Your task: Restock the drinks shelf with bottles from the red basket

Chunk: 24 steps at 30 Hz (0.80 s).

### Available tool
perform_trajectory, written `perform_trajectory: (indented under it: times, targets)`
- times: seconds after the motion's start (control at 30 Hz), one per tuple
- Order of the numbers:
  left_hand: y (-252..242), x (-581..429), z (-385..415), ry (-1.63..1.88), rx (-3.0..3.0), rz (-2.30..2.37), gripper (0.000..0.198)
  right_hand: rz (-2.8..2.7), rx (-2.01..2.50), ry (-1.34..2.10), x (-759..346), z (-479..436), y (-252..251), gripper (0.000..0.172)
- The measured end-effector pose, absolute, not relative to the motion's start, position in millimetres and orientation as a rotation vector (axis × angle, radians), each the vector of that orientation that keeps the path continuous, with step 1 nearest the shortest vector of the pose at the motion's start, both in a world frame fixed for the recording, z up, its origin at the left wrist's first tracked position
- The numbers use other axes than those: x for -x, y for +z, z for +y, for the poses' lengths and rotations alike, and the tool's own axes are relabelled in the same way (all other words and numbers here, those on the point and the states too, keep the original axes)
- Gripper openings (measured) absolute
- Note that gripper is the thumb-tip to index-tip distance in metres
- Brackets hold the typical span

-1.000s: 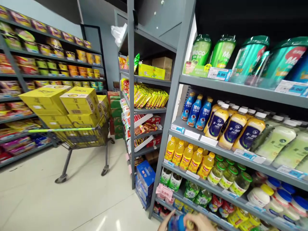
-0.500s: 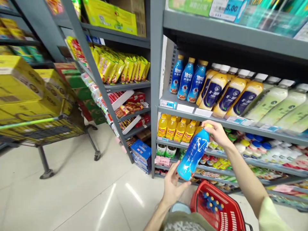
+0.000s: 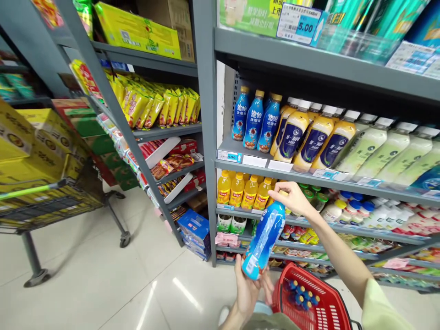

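Observation:
A blue drink bottle point(image 3: 264, 242) is held tilted in front of the shelves, its cap end up and to the right. My right hand point(image 3: 292, 198) pinches it at the cap, which the fingers mostly hide. Around the bottle's base, my left hand point(image 3: 250, 288) cradles it from below, fingers partly hidden behind it. A barcode patch shows low on the side facing me. Below stands a red shopping basket point(image 3: 330, 293) with several blue, gold-capped bottles point(image 3: 302, 293) inside. Similar blue bottles point(image 3: 254, 120) stand on the shelf above.
Yellow-orange bottles point(image 3: 302, 135) and pale green bottles point(image 3: 392, 146) line the same shelf. Small orange juice bottles point(image 3: 237, 190) sit one level lower. A trolley point(image 3: 44, 199) loaded with yellow boxes is at left. Blue cartons point(image 3: 195, 231) lie by the shelf foot.
The bottle has been turned about its length, bringing the barcode side into sight. My left hand has closed in around its base. The view has shifted slightly.

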<state>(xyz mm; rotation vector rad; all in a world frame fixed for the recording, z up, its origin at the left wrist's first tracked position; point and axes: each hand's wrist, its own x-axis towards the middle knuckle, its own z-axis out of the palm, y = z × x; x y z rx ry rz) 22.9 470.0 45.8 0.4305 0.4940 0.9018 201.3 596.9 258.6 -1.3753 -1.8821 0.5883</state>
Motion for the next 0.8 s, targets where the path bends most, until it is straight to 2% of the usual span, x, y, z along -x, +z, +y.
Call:
perform_trajectory:
  times: [0.13,0.23,0.43,0.57,0.7,0.8]
  targets:
    - [39,-22,466,0.774,-0.322,0.492,0.106,-1.937,1.465,0.479,-196,600,251,0.06]
    - [43,-19,467,0.85,-0.313,0.473,0.103,-1.928,1.455,0.478,-193,602,249,0.057]
    - [38,-18,467,1.325,-0.677,0.568,0.072,-1.82,1.445,0.589,-191,607,249,0.053]
    - [26,-20,463,1.469,-0.759,0.752,0.086,-1.777,1.472,0.628,-191,608,246,0.051]
    - [19,-21,463,1.455,-0.761,0.765,0.086,-1.751,1.468,0.591,-185,602,250,0.046]
    - [20,-20,468,1.362,-0.827,0.7,0.088,-1.784,1.45,0.426,-176,589,262,0.041]
